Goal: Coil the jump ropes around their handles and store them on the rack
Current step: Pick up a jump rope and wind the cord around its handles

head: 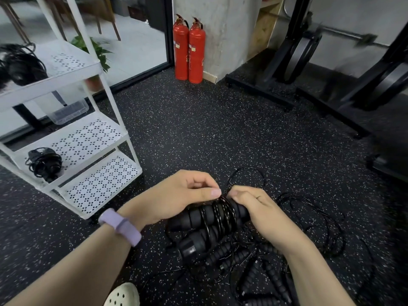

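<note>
Two black ribbed jump-rope handles (198, 228) are held side by side above the floor, with thin black cord wound several times round their middle. My left hand (176, 195) grips the handles from the left, its thumb lying on the coils. My right hand (254, 208) grips their right end and pinches the cord, which loops up (246, 173) behind my fingers. More loose jump ropes (260, 268) lie tangled on the floor under my hands. One coiled rope (44, 163) sits on the middle shelf of the white rack (88, 138), and a darker bundle (19, 65) lies on its top shelf.
Two red fire extinguishers (188, 49) stand against a concrete pillar. Black gym machine frames (331, 89) occupy the back right. A clear plastic box (68, 111) sits behind the rack. The floor is black speckled rubber. A white shoe (123, 294) shows at the bottom edge.
</note>
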Demonstrator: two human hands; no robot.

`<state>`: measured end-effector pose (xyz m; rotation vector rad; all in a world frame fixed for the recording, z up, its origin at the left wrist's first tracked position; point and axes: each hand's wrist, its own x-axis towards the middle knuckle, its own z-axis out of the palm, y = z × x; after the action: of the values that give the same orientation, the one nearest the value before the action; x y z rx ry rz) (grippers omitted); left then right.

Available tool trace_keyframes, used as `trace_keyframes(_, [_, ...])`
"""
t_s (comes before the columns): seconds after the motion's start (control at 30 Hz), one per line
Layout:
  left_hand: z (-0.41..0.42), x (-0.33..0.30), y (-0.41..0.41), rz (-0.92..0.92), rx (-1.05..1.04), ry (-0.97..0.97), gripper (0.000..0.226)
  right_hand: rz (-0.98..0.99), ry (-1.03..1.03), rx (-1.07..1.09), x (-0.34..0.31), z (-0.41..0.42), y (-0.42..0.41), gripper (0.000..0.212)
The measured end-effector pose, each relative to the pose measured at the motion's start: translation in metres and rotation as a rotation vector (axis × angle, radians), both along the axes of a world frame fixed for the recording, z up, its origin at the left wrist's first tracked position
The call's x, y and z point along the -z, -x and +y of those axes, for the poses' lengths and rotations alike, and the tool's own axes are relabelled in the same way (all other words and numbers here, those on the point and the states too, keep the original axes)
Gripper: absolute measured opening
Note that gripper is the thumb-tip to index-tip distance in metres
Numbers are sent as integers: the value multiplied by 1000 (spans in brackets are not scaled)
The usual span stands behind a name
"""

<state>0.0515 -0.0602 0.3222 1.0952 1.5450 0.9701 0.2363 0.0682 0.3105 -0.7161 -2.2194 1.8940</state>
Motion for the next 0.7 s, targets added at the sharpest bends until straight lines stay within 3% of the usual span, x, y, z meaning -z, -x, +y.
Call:
trace_keyframes(0.17, [3,4,1,-269,-19,3,20,86,208,45,-3,-1,0,26])
trace_keyframes(0.23, [7,9,-6,-184,-91,-67,20,135,344,78,-3,-2,3,26])
trace_keyframes(0.3, [7,15,-14,-31,-215,-64,53,187,464,108,-1,-3,6,25])
trace_keyframes(0.33, [5,19,-15,6,-225,-21,57,214,506,123,0,-4,7,26])
trace_keyframes(0.47, [10,15,-20,66,-121,98,38,317,567,242,4,-4,11,35])
trace_keyframes(0.53, [13,11,-23,104,-132,91,40,320,624,354,5,-1,12,41])
trace_keyframes(0.63, [8,20,-23,381,-35,72,44,284,686,586,6,8,13,39])
trace_keyframes(0.7, [4,26,-21,492,22,88,42,236,609,748,9,15,11,37])
